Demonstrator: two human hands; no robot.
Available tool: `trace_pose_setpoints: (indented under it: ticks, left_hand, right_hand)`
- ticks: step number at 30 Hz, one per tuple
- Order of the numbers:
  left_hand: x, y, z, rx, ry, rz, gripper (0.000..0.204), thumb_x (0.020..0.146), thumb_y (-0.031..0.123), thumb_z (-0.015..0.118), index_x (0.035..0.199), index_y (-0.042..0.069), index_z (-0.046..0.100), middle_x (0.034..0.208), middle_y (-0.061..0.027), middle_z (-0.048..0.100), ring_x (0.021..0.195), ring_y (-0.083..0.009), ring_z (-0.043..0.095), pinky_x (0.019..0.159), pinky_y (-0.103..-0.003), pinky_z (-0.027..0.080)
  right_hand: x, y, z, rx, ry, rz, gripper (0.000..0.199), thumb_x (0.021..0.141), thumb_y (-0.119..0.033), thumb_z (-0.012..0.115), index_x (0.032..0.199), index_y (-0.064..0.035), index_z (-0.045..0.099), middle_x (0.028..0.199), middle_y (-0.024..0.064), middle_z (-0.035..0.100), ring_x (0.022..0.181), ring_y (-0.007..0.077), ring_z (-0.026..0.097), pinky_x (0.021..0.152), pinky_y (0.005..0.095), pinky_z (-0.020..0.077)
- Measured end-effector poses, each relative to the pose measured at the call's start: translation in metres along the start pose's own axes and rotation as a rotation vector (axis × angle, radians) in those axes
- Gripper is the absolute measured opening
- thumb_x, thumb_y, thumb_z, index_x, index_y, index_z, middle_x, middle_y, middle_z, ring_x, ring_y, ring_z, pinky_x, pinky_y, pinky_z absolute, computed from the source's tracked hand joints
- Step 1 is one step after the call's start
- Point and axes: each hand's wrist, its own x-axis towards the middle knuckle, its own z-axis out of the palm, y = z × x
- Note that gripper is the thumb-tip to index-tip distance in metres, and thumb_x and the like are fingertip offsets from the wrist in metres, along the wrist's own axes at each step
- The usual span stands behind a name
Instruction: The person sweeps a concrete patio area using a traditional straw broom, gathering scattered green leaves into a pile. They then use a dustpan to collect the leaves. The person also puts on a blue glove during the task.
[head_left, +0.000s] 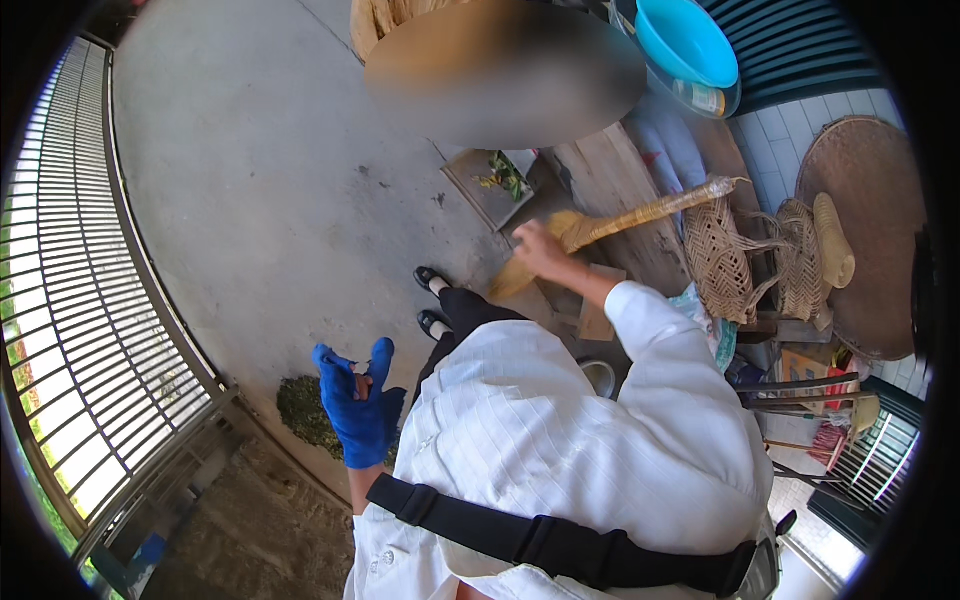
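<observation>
Observed left hand (360, 415) in a blue glove, thumb and one finger spread wide apart; cannot tell whether the reddish patch between them is bare skin or a thing. Found bare right hand (540, 250) with fingers curled, blurred, over the head of a straw-coloured broom (650, 210); cannot tell how firmly gripped. Noted broom handle slanting across wooden planks (610, 175) toward woven baskets (718, 262).

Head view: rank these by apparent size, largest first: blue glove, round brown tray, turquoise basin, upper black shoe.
1. Round brown tray
2. Blue glove and turquoise basin: too alike to rank
3. Upper black shoe
</observation>
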Motion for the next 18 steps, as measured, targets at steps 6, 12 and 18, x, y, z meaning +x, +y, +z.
trace_pose_setpoints:
  ticks: [6, 12, 18]
  left_hand:
    - [-0.022, -0.017, -0.027, 0.417, -0.042, 0.215, 0.007, 0.089, 0.016, 0.051, 0.087, 0.008, 0.050, 0.058, 0.0069, 0.033, 0.054, -0.0039, 0.035, 0.061, -0.020, 0.039]
    - [-0.042, -0.037, -0.037, 0.080, 0.078, -0.015, 0.017, 0.090, 0.023, 0.049, 0.096, 0.007, 0.053, 0.055, 0.0065, 0.033, 0.053, -0.0052, 0.034, 0.062, -0.021, 0.040]
    - [-0.057, -0.031, 0.034, 0.065, 0.144, -0.106, 0.037, 0.091, 0.031, 0.045, 0.119, 0.006, 0.049, 0.055, 0.0064, 0.034, 0.049, -0.0032, 0.035, 0.057, -0.017, 0.039]
  right_hand:
    - [-0.019, 0.157, -0.126, -0.940, -0.114, 0.295, 0.027, 0.081, -0.008, 0.044, 0.105, -0.0059, 0.054, 0.107, 0.0117, 0.054, 0.108, 0.0273, 0.048, 0.085, 0.0477, 0.0371]
    - [-0.040, 0.263, -0.212, -1.521, -0.181, 0.172, 0.034, 0.084, -0.018, 0.042, 0.114, -0.0098, 0.053, 0.112, 0.0074, 0.054, 0.113, 0.0230, 0.043, 0.098, 0.0503, 0.0236]
    - [-0.037, 0.283, -0.233, -1.536, -0.402, 0.366, 0.031, 0.087, -0.019, 0.040, 0.115, -0.0149, 0.055, 0.111, 0.0030, 0.055, 0.109, 0.0202, 0.043, 0.100, 0.0476, 0.0185]
